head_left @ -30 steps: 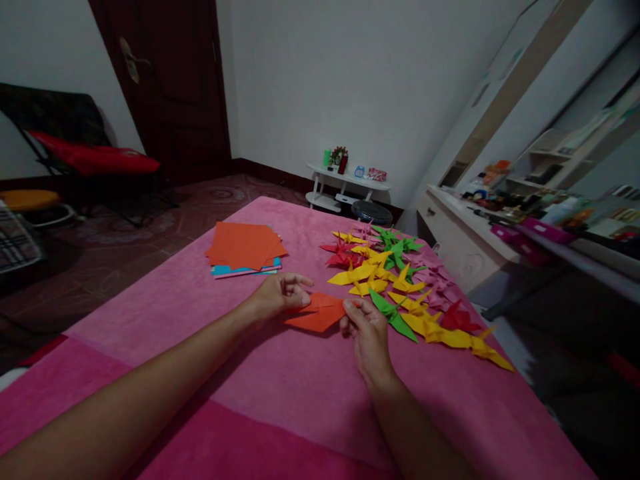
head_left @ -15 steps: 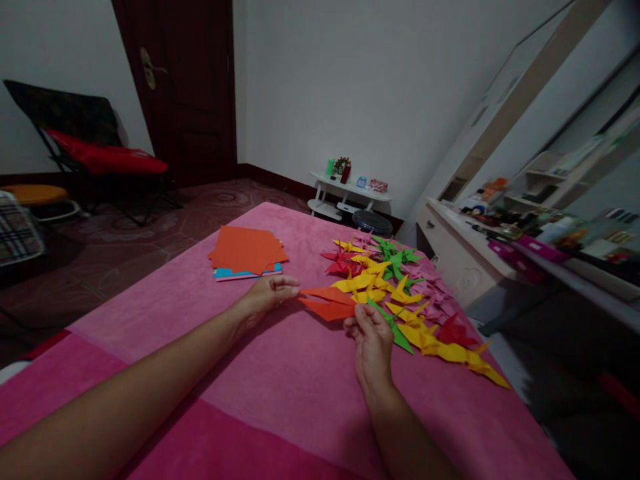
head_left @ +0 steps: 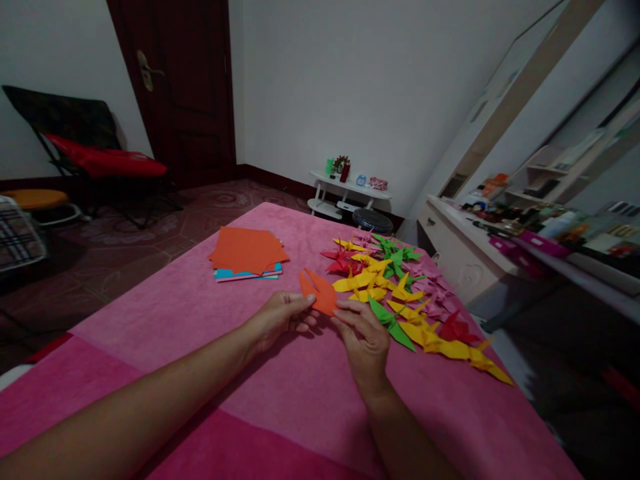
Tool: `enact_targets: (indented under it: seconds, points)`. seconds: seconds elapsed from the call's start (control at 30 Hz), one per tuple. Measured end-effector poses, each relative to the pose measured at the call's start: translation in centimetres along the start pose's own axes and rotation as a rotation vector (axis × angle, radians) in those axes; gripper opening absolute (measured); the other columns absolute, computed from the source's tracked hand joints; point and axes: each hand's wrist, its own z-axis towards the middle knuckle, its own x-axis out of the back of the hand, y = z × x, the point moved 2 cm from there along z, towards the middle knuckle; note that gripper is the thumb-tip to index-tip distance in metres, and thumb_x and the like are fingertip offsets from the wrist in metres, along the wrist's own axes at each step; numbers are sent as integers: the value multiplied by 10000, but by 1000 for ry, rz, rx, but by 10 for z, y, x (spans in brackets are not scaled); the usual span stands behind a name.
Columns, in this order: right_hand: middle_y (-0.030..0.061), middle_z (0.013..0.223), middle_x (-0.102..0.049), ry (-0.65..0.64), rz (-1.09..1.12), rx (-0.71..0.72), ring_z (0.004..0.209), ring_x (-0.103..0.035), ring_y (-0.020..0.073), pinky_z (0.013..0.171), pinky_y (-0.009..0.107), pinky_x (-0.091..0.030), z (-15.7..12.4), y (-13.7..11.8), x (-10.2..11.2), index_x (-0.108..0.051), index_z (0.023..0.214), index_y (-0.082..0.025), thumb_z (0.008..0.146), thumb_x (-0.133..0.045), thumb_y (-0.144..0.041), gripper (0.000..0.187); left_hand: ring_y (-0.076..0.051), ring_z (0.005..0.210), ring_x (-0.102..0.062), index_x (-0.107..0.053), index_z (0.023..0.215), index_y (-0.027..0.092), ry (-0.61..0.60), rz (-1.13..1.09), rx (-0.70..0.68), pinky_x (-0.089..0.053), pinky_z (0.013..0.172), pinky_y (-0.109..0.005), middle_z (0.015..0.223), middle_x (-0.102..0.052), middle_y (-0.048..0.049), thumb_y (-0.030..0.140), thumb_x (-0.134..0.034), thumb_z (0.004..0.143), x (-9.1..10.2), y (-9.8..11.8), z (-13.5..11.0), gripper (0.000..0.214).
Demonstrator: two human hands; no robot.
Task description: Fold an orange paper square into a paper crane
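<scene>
Both my hands hold a partly folded orange paper piece (head_left: 320,293) just above the pink cloth (head_left: 210,347). My left hand (head_left: 280,319) pinches its left lower edge. From the right, my right hand (head_left: 363,333) pinches its lower right corner with thumb and fingers. The piece stands tilted up, with two pointed flaps at its top. A stack of square sheets (head_left: 247,253), orange on top with blue and pink below, lies farther back on the left. A spread of folded paper cranes (head_left: 400,293) in yellow, green, red and pink lies close to the right of my right hand.
The cloth-covered surface ends at the right, beside a white dresser (head_left: 460,247) crowded with small items. A low white shelf (head_left: 347,187) stands by the far wall. A dark door (head_left: 180,87), a folding chair with a red cushion (head_left: 100,163) and an orange stool (head_left: 35,199) are at the left.
The orange piece lay flat and spread wide between my hands; now it is folded narrower and lifted upright. My hands have come closer together.
</scene>
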Motion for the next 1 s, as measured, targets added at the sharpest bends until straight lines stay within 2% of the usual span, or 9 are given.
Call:
enact_targets:
  seconds: [0.13, 0.2, 0.27, 0.37, 0.43, 0.53, 0.63, 0.8, 1.0]
  points:
    - [51, 978, -645, -51, -10, -9, 936, -620, 186, 830, 332, -502, -1, -3, -2, -711, 880, -248, 798, -633, -77, 204, -76, 497, -588, -671, 695, 84, 87, 19, -76, -486, 532, -181, 639, -686, -55, 407, -782, 676, 8, -1, 5, 342]
    - [68, 1051, -622, -44, 18, -113, 971, -610, 196, 813, 326, -508, -3, -2, -2, -685, 939, -238, 821, -594, -109, 197, -72, 472, -564, -662, 660, 85, 114, 59, -112, -455, 498, -178, 611, -674, -52, 422, -779, 668, 11, 1, 6, 356]
    - [69, 1044, -621, -7, 91, -303, 863, -628, 174, 701, 286, -517, -5, 3, -2, -635, 1007, -228, 850, -566, -175, 179, -75, 450, -541, -649, 621, 89, 127, 119, -125, -408, 462, -180, 571, -657, -52, 449, -763, 671, 12, 3, 5, 380]
    - [18, 796, -632, -35, 216, -569, 614, -588, 126, 536, 229, -455, -9, 11, -3, -581, 1036, -211, 899, -521, -314, 181, -82, 433, -515, -641, 594, 97, 94, 226, -117, -339, 438, -188, 535, -640, -55, 489, -730, 678, 10, 5, 2, 411]
    - [-22, 633, -571, -101, 258, -653, 522, -531, 108, 482, 211, -405, -9, 15, -5, -597, 952, -188, 894, -529, -381, 212, -73, 421, -481, -642, 589, 100, 24, 303, -112, -295, 431, -188, 526, -630, -50, 508, -709, 685, 6, 5, 0, 425]
    - [-46, 515, -502, -158, 273, -711, 442, -454, 81, 442, 195, -350, -8, 17, -6, -600, 737, -165, 839, -603, -403, 259, -54, 402, -423, -618, 565, 112, -59, 377, -109, -255, 426, -187, 501, -594, -20, 515, -693, 694, 2, 3, -1, 429]
    - [-39, 468, -514, -176, 279, -751, 419, -450, 74, 442, 192, -346, -9, 17, -8, -574, 621, -161, 814, -632, -396, 309, -55, 413, -421, -602, 563, 120, -3, 353, -141, -267, 436, -186, 493, -568, 2, 494, -712, 679, 2, 1, 0, 407]
    - [-3, 500, -594, -244, 321, -803, 429, -503, 87, 450, 198, -375, -12, 19, -10, -611, 613, -150, 791, -652, -391, 303, -93, 499, -513, -671, 692, 117, 211, 205, -280, -374, 513, -212, 581, -626, -9, 379, -806, 575, 5, -1, 4, 317]
    - [10, 525, -605, -299, 314, -773, 462, -510, 89, 465, 201, -377, -12, 18, -10, -674, 641, -134, 808, -638, -401, 317, -127, 553, -570, -678, 718, 101, 129, 205, -325, -432, 560, -243, 643, -657, -41, 355, -706, 720, -4, -6, 1, 256]
